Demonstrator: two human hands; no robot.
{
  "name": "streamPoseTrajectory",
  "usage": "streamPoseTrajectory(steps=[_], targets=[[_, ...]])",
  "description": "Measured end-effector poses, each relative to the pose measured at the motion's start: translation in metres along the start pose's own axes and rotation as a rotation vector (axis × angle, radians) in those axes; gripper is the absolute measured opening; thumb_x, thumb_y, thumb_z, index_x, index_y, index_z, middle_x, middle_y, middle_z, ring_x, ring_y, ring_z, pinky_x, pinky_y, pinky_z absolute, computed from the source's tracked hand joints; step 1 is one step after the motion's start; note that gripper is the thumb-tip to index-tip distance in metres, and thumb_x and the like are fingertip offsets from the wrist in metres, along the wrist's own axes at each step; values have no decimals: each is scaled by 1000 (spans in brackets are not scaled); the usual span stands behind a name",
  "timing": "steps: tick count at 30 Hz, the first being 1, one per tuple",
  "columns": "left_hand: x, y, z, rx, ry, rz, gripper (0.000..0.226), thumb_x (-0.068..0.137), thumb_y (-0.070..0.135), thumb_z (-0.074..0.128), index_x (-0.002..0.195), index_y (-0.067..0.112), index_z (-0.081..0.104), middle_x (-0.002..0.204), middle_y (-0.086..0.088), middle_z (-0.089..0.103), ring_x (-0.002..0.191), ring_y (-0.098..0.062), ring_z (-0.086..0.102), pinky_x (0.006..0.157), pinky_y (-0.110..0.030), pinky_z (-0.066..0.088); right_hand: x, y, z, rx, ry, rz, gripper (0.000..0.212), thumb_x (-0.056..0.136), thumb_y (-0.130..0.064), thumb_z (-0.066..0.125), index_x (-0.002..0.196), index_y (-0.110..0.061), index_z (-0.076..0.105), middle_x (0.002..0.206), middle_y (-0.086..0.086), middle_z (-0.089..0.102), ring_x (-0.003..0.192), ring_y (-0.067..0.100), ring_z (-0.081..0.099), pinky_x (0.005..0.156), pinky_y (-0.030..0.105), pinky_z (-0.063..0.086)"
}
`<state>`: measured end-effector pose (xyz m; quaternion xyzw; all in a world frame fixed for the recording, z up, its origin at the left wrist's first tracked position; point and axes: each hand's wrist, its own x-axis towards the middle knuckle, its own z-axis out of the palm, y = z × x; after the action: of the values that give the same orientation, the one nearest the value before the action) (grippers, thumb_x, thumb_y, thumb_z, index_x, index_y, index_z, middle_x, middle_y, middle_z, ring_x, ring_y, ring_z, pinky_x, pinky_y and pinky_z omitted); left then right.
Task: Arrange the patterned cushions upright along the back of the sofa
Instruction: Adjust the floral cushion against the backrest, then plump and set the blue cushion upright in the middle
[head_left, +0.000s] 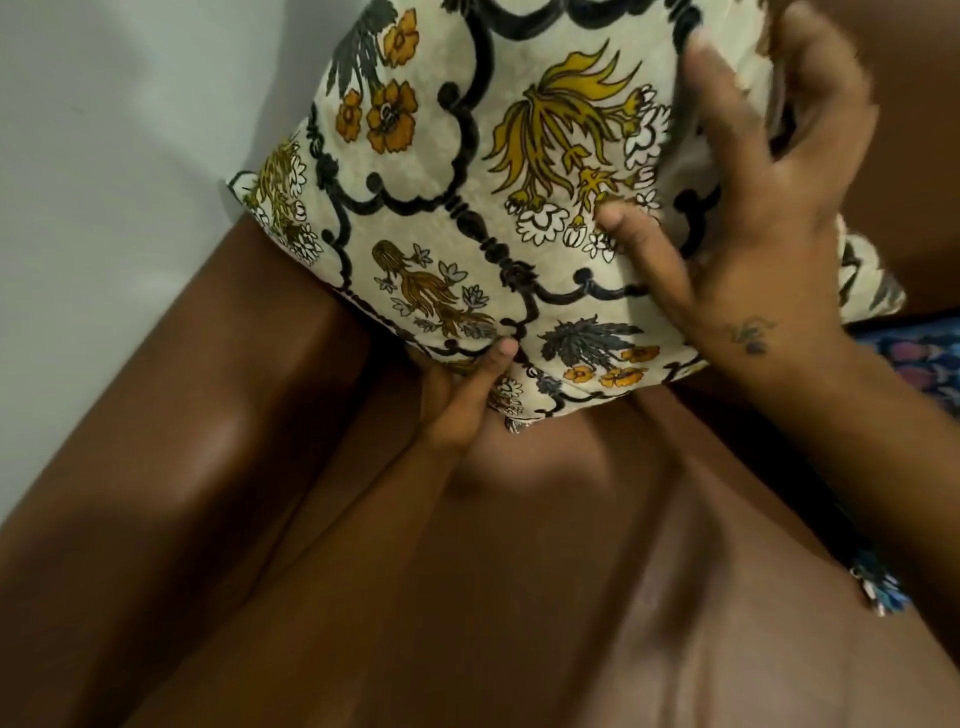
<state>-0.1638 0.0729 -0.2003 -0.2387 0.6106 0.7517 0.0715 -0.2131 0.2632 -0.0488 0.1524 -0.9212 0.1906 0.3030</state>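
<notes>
A cream cushion (467, 182) with black scrollwork and yellow and orange flowers fills the upper middle of the view, above the brown leather sofa (467, 597). My left hand (462, 400) grips its lower edge from underneath, thumb on the front. My right hand (769, 208) lies spread against the cushion's right side, fingers over the fabric and thumb pressed on the front. The cushion's top and its back are out of sight.
The sofa's brown armrest (171, 415) runs along the left, against a pale wall (104, 156). A blue and pink patterned fabric (914, 353) shows at the right edge. A beaded bracelet (878, 582) hangs on my right forearm.
</notes>
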Motion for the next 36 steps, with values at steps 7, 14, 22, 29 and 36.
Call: streamPoseTrajectory(steps=[7, 14, 22, 29, 36], targets=[[-19, 18, 5, -47, 15, 6, 116, 50, 58, 90, 141, 43, 21, 130, 21, 53, 135, -19, 52, 114, -57, 46, -16, -4, 15, -119, 14, 117, 75, 95, -67, 65, 153, -21, 55, 153, 35, 43, 144, 38, 32, 114, 69, 30], [-26, 24, 4, -25, 92, 52, 115, 62, 52, 88, 157, 42, 24, 153, 7, 49, 137, -24, 53, 103, -57, 54, -24, -5, -14, -53, -117, 320, 97, 82, -78, 66, 161, -27, 42, 152, 20, 44, 137, 38, 43, 108, 53, 36], [-78, 3, 43, -83, 159, -63, 105, 58, 84, 68, 152, 41, 44, 149, 9, 56, 135, -19, 56, 90, -42, 54, -64, 27, -85, 192, -126, 385, 85, 86, -40, 82, 159, -24, 44, 163, 13, 37, 152, 30, 33, 122, 47, 34], [-160, -54, 168, 29, 16, -162, 93, 79, -3, 82, 151, 26, 29, 149, -6, 46, 130, -27, 56, 103, -58, 49, -204, 178, -271, -145, 104, 775, 100, 70, -52, 85, 151, -6, 49, 149, 24, 49, 142, 33, 44, 120, 35, 34], [-165, -50, 278, 58, -342, -137, 77, 63, 19, 98, 113, 46, 46, 120, 19, 58, 122, -20, 57, 107, -63, 46, -226, 271, -304, 54, -236, 941, 110, 52, -84, 84, 146, -33, 56, 147, 5, 56, 139, 22, 53, 118, 45, 44]])
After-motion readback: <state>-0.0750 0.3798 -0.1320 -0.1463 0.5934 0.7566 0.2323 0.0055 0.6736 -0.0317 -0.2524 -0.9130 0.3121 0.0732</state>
